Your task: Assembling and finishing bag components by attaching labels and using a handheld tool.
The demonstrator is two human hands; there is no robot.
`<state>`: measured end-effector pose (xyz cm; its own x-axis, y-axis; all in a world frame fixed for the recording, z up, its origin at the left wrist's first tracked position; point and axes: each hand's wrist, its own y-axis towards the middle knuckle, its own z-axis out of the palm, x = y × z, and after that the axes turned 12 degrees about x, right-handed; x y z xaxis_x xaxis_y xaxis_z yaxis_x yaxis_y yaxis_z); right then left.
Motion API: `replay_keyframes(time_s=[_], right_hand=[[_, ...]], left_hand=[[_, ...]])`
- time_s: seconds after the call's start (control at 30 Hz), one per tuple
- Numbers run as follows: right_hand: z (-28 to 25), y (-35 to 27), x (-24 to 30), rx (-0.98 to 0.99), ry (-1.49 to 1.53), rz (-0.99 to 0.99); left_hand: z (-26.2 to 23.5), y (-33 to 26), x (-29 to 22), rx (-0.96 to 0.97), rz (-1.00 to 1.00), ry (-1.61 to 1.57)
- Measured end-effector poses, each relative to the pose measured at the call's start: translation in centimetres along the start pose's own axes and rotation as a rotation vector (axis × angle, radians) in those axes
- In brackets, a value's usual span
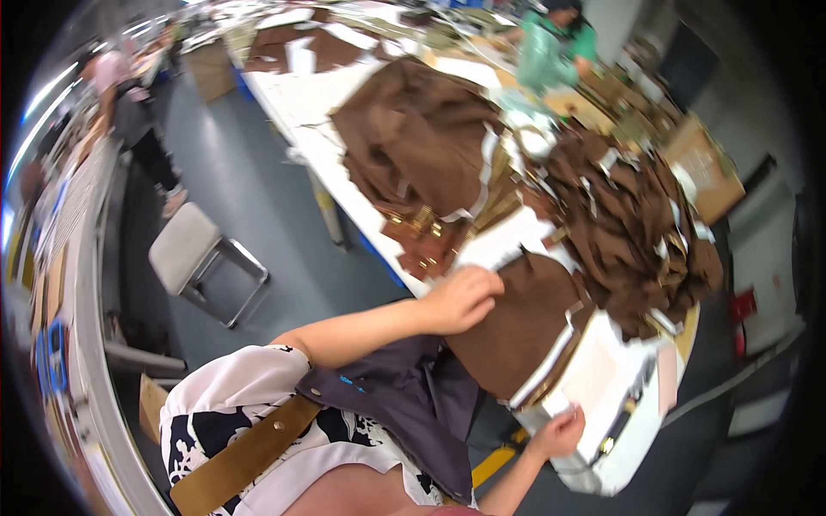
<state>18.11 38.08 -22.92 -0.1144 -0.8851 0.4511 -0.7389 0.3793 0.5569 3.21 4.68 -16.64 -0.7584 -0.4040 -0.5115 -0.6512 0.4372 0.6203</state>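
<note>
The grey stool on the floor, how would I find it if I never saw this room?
Start at the long white table piled with brown fabric pieces. Look left of it, down onto the blue-grey floor of the aisle. The stool stands there alone, with a pale grey square cushion and thin shiny metal legs; nothing else near it is a seat.

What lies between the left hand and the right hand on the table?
In the head view, a brown fabric piece with white edging spans between the left hand and right hand.

The brown fabric pile [619,224] blurs into shapeless layers, and the right hand's [559,433] fingertips hide under white pieces [602,378].
</note>
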Motion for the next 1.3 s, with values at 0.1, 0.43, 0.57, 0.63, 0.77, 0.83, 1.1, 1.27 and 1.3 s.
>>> replay_keyframes(time_s=[0.1, 0.43, 0.57, 0.63, 0.77, 0.83, 1.1, 1.27, 1.3], right_hand=[[2.8, 0.9, 1.0, 0.043, 0.009, -0.068], [1.0, 2.9, 2.3, -0.055, -0.117, -0.115], [0.3, 3.7, 4.4, 0.149, -0.045, 0.176], [0.5, 4.8, 6.8, 0.147, -0.009, 0.065], [2.8, 7.3, 11.7, 0.33, 0.036, -0.253], [4.1, 8.2, 13.4, 0.353, 0.108, -0.236], [4.9, 8.6, 15.9, 0.729, 0.228, -0.422], [3.9, 7.3, 13.6, 0.595, 0.099, -0.149], [3.5, 7.0, 13.2, 0.579, 0.086, -0.12]], left_hand=[[0.2, 1.0, 1.1, 0.006, -0.199, 0.147], [1.5, 2.5, 1.9, 0.216, -0.097, 0.291], [1.6, 4.3, 4.0, 0.321, -0.03, 0.39], [1.8, 5.9, 4.6, 0.386, -0.055, 0.394], [1.2, 7.9, 3.4, 0.456, -0.028, 0.544], [0.3, 9.0, 0.6, 0.313, -0.003, 0.397], [3.0, 8.4, 1.9, 0.517, -0.307, -0.112], [2.9, 8.8, 5.5, 0.101, -0.74, -1.35], [2.3, 9.0, 5.2, 0.015, -0.757, -1.46]])
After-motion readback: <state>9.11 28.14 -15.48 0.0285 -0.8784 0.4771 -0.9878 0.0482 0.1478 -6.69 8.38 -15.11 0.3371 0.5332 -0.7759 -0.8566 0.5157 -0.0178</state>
